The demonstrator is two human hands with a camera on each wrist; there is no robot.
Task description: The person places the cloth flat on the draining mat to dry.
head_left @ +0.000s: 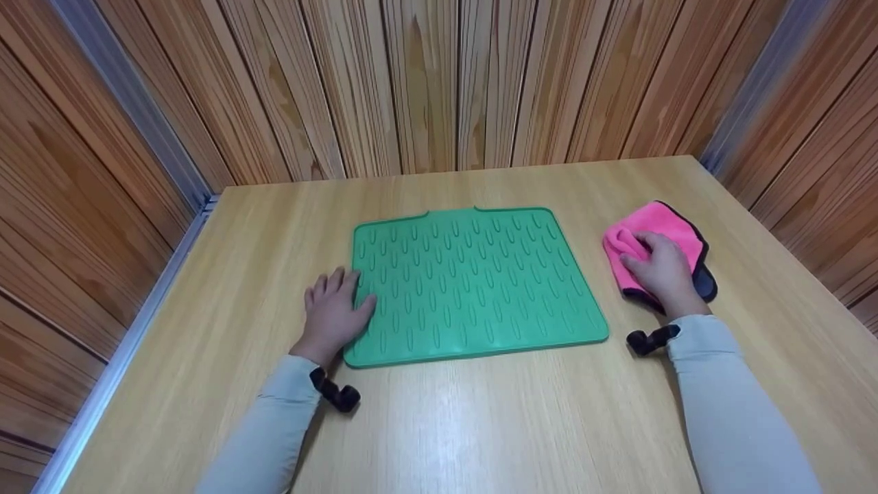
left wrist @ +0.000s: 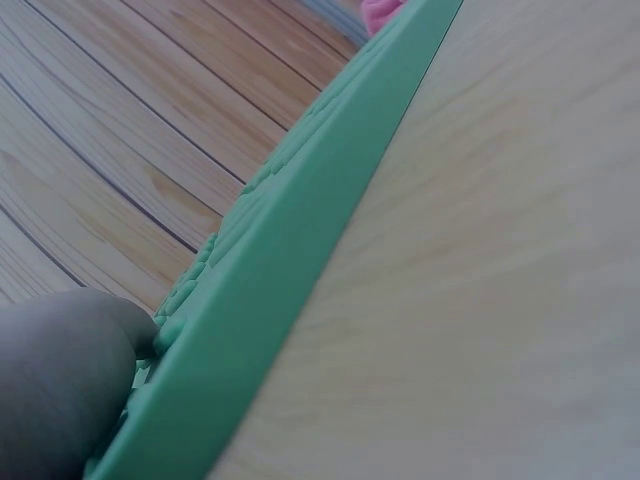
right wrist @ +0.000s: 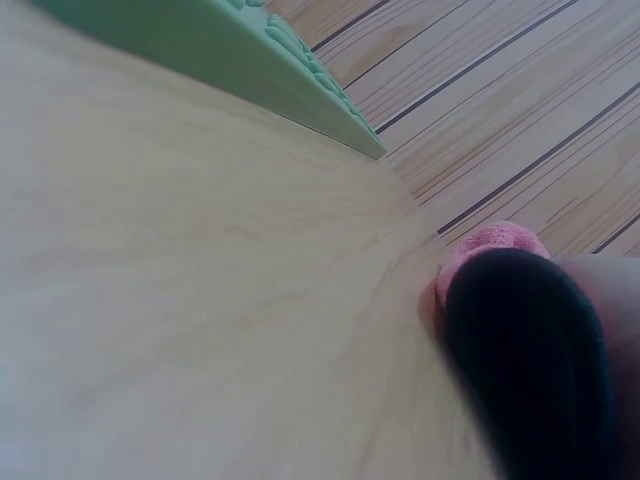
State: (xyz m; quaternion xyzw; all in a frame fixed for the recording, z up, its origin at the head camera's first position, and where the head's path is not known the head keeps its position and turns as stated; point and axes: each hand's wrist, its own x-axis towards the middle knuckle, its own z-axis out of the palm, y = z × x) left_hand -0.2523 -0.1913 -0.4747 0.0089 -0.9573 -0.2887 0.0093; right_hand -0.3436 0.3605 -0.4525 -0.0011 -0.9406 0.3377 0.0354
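Note:
A green mat (head_left: 473,281) with raised oval bumps lies flat on the wooden table. My left hand (head_left: 333,312) rests at its left edge, fingers spread, the thumb on the mat's surface; the left wrist view shows the thumb (left wrist: 65,370) against the bumps beside the raised rim (left wrist: 270,270). To the right of the mat, my right hand (head_left: 662,271) grips a bunched fold of a pink cloth (head_left: 665,223) with black edging and a dark underside. In the right wrist view the cloth (right wrist: 495,240) shows only partly, behind a dark blurred shape.
The table (head_left: 439,425) is bounded by wood-plank walls (head_left: 425,89) at the back and both sides. A metal strip (head_left: 130,343) runs along the left side. Small black devices (head_left: 336,391) sit on both wrists.

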